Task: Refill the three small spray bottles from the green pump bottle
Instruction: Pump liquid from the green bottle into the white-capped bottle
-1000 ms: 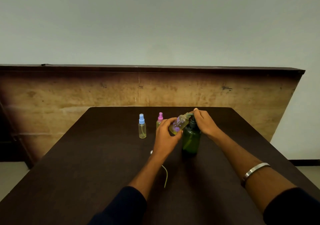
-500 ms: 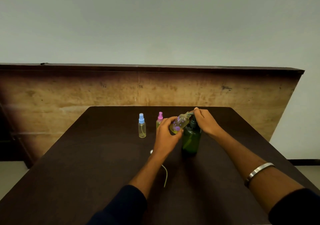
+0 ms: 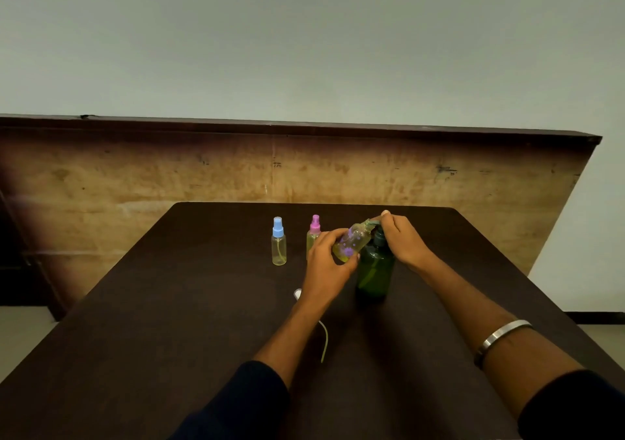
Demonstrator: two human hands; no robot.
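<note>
Head view: the green bottle (image 3: 374,270) stands upright on the dark table (image 3: 189,304), right of centre and towards the far edge. The right hand (image 3: 404,240) rests on the pump head (image 3: 378,233), fingers curled around it, with one fingertip over the spout. The left hand (image 3: 326,263) grips the uncapped bottle (image 3: 351,241), a clear one with purple dots and yellowish liquid. This bottle is tilted, its base low towards the left hand and its open neck raised to meet the spout. Behind the left hand, the pink-capped bottle (image 3: 314,233) stands upright, its lower body hidden by the fingers. Left of it, apart, the blue-capped bottle (image 3: 278,241) stands upright near the far edge; both contain yellowish liquid. A white spray cap (image 3: 298,293) lies on the table just left of the left wrist, and its dip tube (image 3: 325,341) trails towards the near edge. A metal bangle (image 3: 500,336) circles the right forearm. A worn wooden panel (image 3: 135,175) stands beyond the far edge.
</note>
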